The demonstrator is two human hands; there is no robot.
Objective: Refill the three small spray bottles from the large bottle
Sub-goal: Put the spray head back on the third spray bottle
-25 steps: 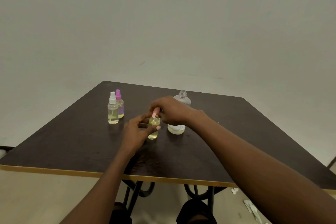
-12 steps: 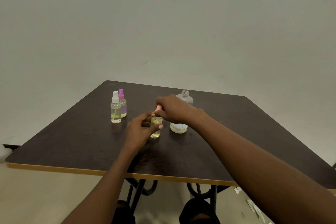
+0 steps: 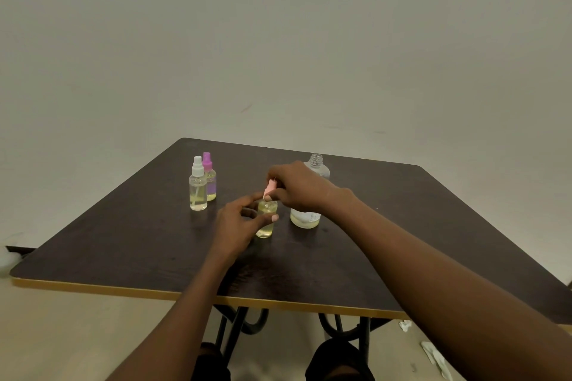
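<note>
L hand (image 3: pixel 236 223) wraps small btl (image 3: pixel 265 227); R hand (image 3: pixel 298 187) pinches pink cap (image 3: pixel 271 189), tilted at neck. Risks: cap seats crooked, leaks; R wrist by uncapped large btl (image 3: pixel 305 218), knock = spill.

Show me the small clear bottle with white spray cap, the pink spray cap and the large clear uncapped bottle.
White-capped small clear bottle (image 3: pixel 198 195): head view, its body.
Pink spray cap (image 3: pixel 270 188): head view, its side.
Large clear uncapped bottle (image 3: pixel 316 160): head view, threaded neck.

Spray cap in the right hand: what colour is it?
Pale pink. The spray cap, pinched by the right hand, shows best in the head view.
</note>
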